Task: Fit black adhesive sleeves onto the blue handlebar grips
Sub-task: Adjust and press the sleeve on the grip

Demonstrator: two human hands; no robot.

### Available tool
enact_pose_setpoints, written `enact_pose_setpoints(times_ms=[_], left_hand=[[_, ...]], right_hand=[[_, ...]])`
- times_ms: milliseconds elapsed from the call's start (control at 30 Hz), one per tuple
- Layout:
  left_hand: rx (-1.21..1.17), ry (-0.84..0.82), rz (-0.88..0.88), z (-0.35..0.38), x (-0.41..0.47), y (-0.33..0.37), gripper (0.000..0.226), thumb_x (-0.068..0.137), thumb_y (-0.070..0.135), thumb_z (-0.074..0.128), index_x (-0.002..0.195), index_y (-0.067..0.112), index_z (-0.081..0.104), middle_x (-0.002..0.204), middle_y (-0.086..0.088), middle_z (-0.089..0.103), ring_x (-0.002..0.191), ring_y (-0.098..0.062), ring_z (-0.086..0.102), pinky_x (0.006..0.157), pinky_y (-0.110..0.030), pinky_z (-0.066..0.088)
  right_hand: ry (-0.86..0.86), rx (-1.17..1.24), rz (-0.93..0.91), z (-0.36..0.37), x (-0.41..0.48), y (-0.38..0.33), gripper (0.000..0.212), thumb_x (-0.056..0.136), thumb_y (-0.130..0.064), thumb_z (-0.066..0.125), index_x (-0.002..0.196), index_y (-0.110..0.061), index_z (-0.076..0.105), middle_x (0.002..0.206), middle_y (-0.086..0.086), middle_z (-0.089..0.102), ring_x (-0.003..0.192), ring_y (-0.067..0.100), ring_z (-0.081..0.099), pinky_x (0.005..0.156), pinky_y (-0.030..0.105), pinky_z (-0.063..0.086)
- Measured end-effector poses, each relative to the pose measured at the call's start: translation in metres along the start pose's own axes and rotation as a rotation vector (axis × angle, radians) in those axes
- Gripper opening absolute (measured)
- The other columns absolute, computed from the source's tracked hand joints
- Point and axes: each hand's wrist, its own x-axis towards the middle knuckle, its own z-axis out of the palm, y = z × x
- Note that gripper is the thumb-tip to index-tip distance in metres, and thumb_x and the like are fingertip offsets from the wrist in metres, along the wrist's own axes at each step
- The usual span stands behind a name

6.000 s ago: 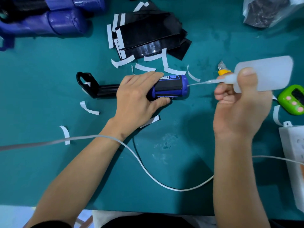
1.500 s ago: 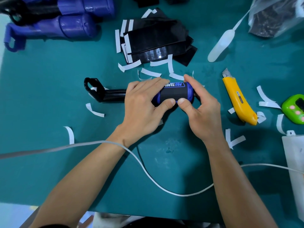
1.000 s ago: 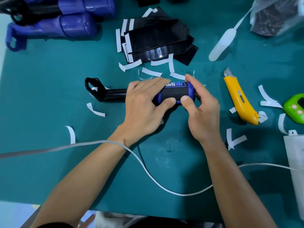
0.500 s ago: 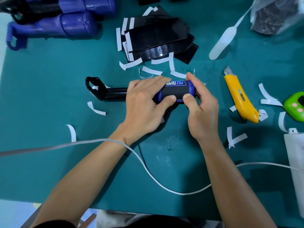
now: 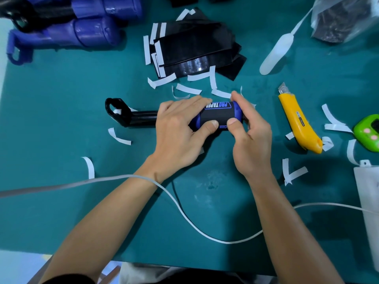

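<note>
**Item.** Blue rubber handlebar grip [image 5: 238, 111], seated on a black bar with a looped end [image 5: 131, 116]. It lies crosswise near the middle of the teal surface [image 5: 61, 99].

**Fitted part.** Black adhesive sleeve [image 5: 215, 117], printed with white lettering and wrapped round the grip's barrel. Blue shows past it at both ends.

**Left hand** [image 5: 178, 136]. The fingers [image 5: 196, 100] are curled over the top of the grip at its inner end. The thumb presses the sleeve's near side, which holds the piece against rolling.

**Right hand** [image 5: 252, 144]. It is closed round the outer end, forefinger on the far side and thumb on the near edge of the sleeve, pinching it.

**Step, as judged.** Pressing the sleeve down and seating its seam.

**Handling notes.**
- Keep the left hand as the anchor and let the right do the rubbing.
- Work the thumb from the middle of the sleeve out toward its edge, so that air and wrinkles leave instead of being trapped.
- Roll the grip a little at a time to reach the underside, which is hidden here.
- Check that both blue margins stay even.
- Press the overlap last and firmly, since a lifted corner would likely peel.

**Nearby.**
- Stack of flat black sleeves [image 5: 194, 50], just beyond the grip.
- White backing strips [image 5: 162, 82], scattered about.
- Yellow utility knife [image 5: 297, 121], to the right and apart from both hands.
</note>
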Motion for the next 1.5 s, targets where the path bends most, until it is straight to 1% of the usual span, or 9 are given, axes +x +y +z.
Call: enact_pose_setpoints(times_ms=[67, 133, 233, 400, 600, 800, 1200, 1367, 1500], left_hand=[[0.003, 0.004, 0.006, 0.000, 0.000, 0.000, 0.043, 0.086, 0.041, 0.078, 0.124, 0.021, 0.075, 0.128, 0.006, 0.073, 0.118, -0.013, 0.065, 0.102, -0.021, 0.028], [0.009, 0.012, 0.013, 0.001, 0.000, 0.000, 0.042, 0.086, 0.041, 0.079, 0.123, 0.021, 0.075, 0.127, 0.007, 0.073, 0.117, -0.012, 0.064, 0.102, -0.021, 0.028], [0.017, 0.020, 0.022, 0.001, -0.001, -0.001, 0.042, 0.087, 0.042, 0.079, 0.123, 0.020, 0.075, 0.128, 0.006, 0.073, 0.117, -0.013, 0.065, 0.103, -0.020, 0.027], [0.072, -0.005, 0.082, -0.002, -0.002, -0.002, 0.044, 0.094, 0.046, 0.073, 0.129, 0.018, 0.072, 0.130, 0.004, 0.071, 0.120, -0.016, 0.064, 0.103, -0.020, 0.026], [0.125, -0.069, 0.166, -0.009, -0.005, -0.011, 0.051, 0.098, 0.041, 0.066, 0.143, 0.017, 0.062, 0.143, 0.004, 0.063, 0.130, -0.017, 0.057, 0.109, -0.023, 0.025], [0.105, -0.071, 0.146, -0.008, -0.009, -0.015, 0.048, 0.097, 0.032, 0.064, 0.144, 0.020, 0.060, 0.144, 0.006, 0.062, 0.134, -0.014, 0.054, 0.111, -0.022, 0.023], [0.009, -0.047, 0.011, -0.008, -0.005, -0.008, 0.047, 0.087, 0.031, 0.070, 0.133, 0.025, 0.069, 0.135, 0.010, 0.068, 0.127, -0.010, 0.057, 0.108, -0.017, 0.022], [-0.018, -0.049, -0.022, -0.009, -0.004, -0.005, 0.046, 0.085, 0.031, 0.070, 0.131, 0.026, 0.070, 0.132, 0.012, 0.069, 0.124, -0.006, 0.057, 0.106, -0.014, 0.021], [-0.033, -0.038, -0.043, -0.009, -0.004, -0.003, 0.046, 0.084, 0.032, 0.069, 0.130, 0.028, 0.071, 0.131, 0.016, 0.068, 0.122, -0.003, 0.055, 0.105, -0.013, 0.021]], right_hand=[[0.000, -0.004, 0.012, 0.001, 0.000, -0.001, 0.055, 0.091, -0.015, 0.056, 0.145, -0.025, 0.062, 0.132, -0.016, 0.067, 0.112, -0.004, 0.062, 0.095, 0.015, 0.049], [0.005, -0.027, 0.003, 0.002, 0.000, -0.002, 0.054, 0.089, -0.018, 0.061, 0.143, -0.027, 0.062, 0.131, -0.012, 0.067, 0.117, 0.004, 0.063, 0.100, 0.021, 0.050], [0.001, -0.053, -0.025, 0.003, -0.001, -0.002, 0.054, 0.088, -0.016, 0.067, 0.141, -0.024, 0.064, 0.131, -0.006, 0.068, 0.118, 0.006, 0.063, 0.102, 0.018, 0.047], [0.000, -0.004, -0.005, 0.001, 0.000, -0.004, 0.055, 0.087, -0.013, 0.064, 0.141, -0.023, 0.065, 0.129, -0.010, 0.068, 0.120, 0.005, 0.062, 0.104, 0.021, 0.048], [0.012, -0.001, -0.012, 0.001, 0.000, -0.002, 0.054, 0.087, -0.012, 0.063, 0.139, -0.024, 0.065, 0.134, -0.007, 0.068, 0.124, 0.010, 0.062, 0.108, 0.034, 0.050], [0.009, 0.012, -0.012, 0.002, 0.000, -0.001, 0.054, 0.086, -0.011, 0.061, 0.139, -0.023, 0.065, 0.132, -0.008, 0.068, 0.123, 0.009, 0.062, 0.107, 0.027, 0.049], [0.008, -0.021, -0.026, 0.004, -0.002, -0.002, 0.054, 0.090, -0.007, 0.060, 0.142, -0.019, 0.062, 0.134, -0.004, 0.067, 0.122, 0.010, 0.061, 0.107, 0.034, 0.050], [0.010, -0.022, -0.034, 0.004, -0.002, -0.002, 0.053, 0.089, -0.007, 0.059, 0.141, -0.019, 0.063, 0.132, -0.005, 0.067, 0.120, 0.010, 0.061, 0.106, 0.030, 0.049], [0.014, -0.024, -0.025, 0.004, -0.003, -0.002, 0.053, 0.089, -0.007, 0.059, 0.140, -0.020, 0.063, 0.132, -0.005, 0.067, 0.120, 0.011, 0.062, 0.106, 0.034, 0.050]])
